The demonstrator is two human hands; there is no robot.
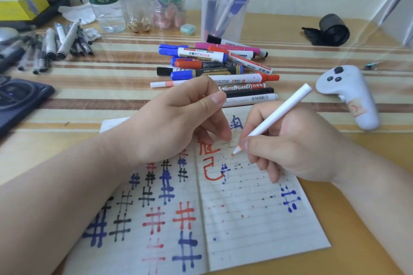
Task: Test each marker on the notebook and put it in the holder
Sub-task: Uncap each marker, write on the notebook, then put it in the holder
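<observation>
A: Hands: right hand [297, 145] pinches a slim white orange-tipped marker [273, 117], its tip just above the open lined notebook [257, 219]. The left hand [176, 123] rests curled on it, grasp unclear.
B: Risk: the wrist could smear the blue ink marks [290, 200]. The clear plastic holder [242, 22] waits beyond the notebook.

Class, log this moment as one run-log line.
phase: test | right hand grips orange-tipped marker, tip at notebook right page | left hand rests on notebook | holder partly filled

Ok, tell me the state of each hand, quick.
Left hand: fingers curled over the notebook; whether they hold anything cannot be told.
Right hand: grips the white marker.
</observation>
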